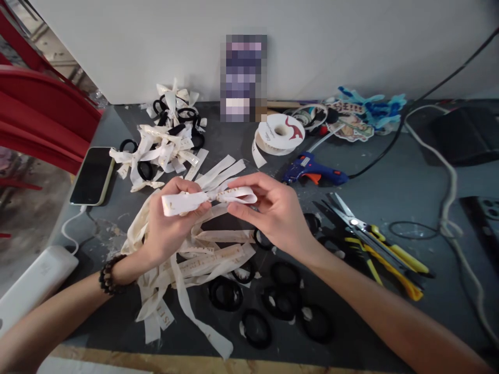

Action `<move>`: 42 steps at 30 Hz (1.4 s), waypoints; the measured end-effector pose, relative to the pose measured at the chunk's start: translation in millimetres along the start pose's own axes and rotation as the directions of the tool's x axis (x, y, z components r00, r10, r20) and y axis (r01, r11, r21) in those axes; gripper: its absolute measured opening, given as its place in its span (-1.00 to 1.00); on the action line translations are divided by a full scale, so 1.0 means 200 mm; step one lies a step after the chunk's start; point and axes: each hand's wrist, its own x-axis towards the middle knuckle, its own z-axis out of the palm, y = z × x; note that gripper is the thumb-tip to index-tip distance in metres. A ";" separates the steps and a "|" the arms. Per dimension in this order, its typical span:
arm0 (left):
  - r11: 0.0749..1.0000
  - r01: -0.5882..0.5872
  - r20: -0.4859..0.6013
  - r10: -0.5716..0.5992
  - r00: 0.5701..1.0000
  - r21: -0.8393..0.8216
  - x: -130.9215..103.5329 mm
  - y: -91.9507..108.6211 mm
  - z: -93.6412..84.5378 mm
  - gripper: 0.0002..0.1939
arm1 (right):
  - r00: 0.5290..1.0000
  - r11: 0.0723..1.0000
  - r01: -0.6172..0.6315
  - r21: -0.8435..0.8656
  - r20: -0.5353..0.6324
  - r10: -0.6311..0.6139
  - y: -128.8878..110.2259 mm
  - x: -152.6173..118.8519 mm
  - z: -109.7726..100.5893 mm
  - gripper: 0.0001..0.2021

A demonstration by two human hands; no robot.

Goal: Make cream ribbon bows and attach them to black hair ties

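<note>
A white ribbon bow (181, 202) with gold lettering is held up between both hands, its loops pointing left and right. My left hand (171, 215) pinches it near the middle, with thumb and fingers closed on the left loop. My right hand (275, 210) has its thumb and fingertips closed about the right loop. Below them lies a heap of loose cream ribbon strips (195, 265), some printed in gold. Several black hair ties (255, 328) with pale patches are scattered to the right of the strips.
Finished-looking bows on hair ties (167, 143) are piled at the back left. Behind stand a ribbon spool (280, 134) and a blue glue gun (314, 170). Scissors (358, 223) lie right, beside yellow-handled pliers (366, 259). A phone (91, 176) charges at left; cables (454, 192) run along the right.
</note>
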 end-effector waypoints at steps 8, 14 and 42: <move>0.891 -0.358 -0.168 0.413 0.895 0.280 0.04 0.04 -0.03 -0.47 | 0.975 0.959 0.127 -0.252 -0.148 -0.168 0.03 -0.02 -0.01 -0.70; 0.648 -0.541 0.076 0.601 0.795 0.536 0.04 0.03 -0.06 -0.76 | 0.976 0.923 0.162 -0.350 -0.081 -0.202 0.01 -0.03 0.01 -0.82; 0.783 -0.517 0.129 0.506 0.853 0.346 0.00 0.01 0.02 -0.75 | 0.997 0.999 -0.022 0.048 0.072 0.019 0.05 -0.05 0.05 -0.41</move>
